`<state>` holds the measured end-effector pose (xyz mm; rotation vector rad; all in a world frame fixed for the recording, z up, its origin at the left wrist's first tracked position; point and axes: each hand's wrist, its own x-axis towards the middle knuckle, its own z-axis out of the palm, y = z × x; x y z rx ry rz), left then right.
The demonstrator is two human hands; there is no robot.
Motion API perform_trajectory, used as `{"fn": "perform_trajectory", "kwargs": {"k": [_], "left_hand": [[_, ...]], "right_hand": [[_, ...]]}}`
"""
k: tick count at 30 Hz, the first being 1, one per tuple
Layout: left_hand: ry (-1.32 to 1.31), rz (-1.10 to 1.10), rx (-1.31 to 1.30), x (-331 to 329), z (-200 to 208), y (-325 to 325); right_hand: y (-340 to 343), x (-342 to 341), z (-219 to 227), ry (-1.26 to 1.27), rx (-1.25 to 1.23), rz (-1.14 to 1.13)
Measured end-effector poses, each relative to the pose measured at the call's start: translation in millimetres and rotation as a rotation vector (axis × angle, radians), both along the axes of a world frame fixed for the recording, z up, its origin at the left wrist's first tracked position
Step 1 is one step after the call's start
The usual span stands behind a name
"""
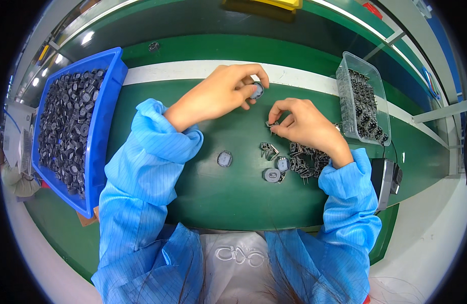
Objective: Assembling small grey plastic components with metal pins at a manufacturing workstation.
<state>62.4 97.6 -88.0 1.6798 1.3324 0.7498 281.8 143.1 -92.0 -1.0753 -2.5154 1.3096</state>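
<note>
Between the thumb and fingers of my left hand (218,95) is a round grey plastic cap (257,90), held above the white strip's near edge. My right hand (305,124), a little nearer and to the right, pinches a small dark part with metal pins (272,124). Below that hand lies a heap of similar pinned parts (307,161), partly covered by my right wrist. Two round grey caps, one face-up (283,163) and one disc-like (272,175), rest at the heap's left edge. Another grey cap (224,159) lies alone on the green table, nearer to me.
On the left stands a blue bin (101,131) full of round dark caps. A clear plastic box (348,114) with rows of pinned parts is at the right. A dark device (383,182) sits by my right sleeve. A single small part (154,46) lies beyond the white strip (188,69).
</note>
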Motion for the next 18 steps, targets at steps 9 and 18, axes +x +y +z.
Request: {"fn": "perform_trajectory", "kwargs": {"k": [9, 18], "left_hand": [[-0.095, -0.038, 0.001, -9, 0, 4], [-0.114, 0.136, 0.149, 2, 19, -4]], "right_hand": [[-22, -21, -37, 0.203, 0.341, -0.117], [-11, -26, -4, 0.826, -0.051, -0.307]]}}
